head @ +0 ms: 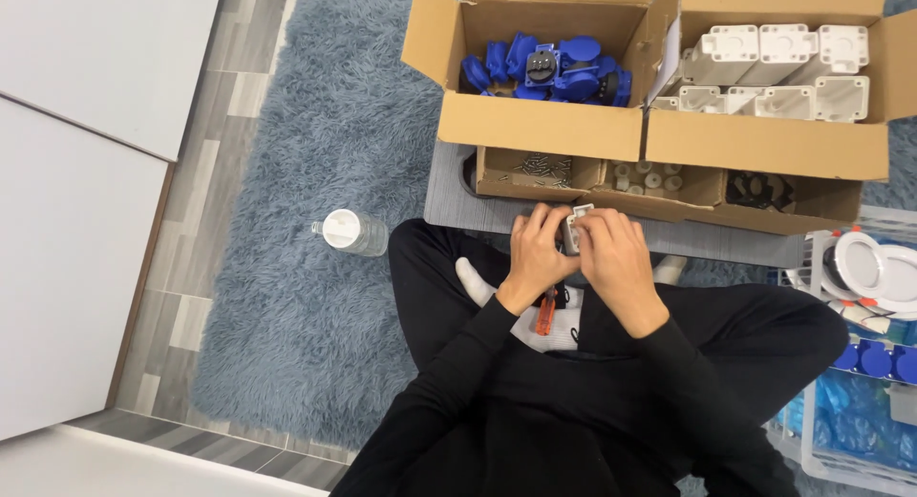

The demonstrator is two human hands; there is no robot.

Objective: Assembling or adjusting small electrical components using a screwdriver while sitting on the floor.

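Blue rug [315,296], low bench [449,196] with boxes [540,125]. Left hand [537,253] and right hand [611,258] meet over lap, fingers of both curled shut on small white part [577,225], wedged between them, equally near each, long axis unclear.

Overhead view of the room. A shaggy blue-grey rug [325,172] covers most of the floor; beside it, wood-look floor planks [205,144] in grey and brown tones run along the left. Flat white panels [86,172], apparently furniture fronts, fill the left edge, and a pale strip [143,464] crosses the lower left corner. A low grey worktop [458,206] rests on the rug. Lighting is even and soft, without strong shadows.
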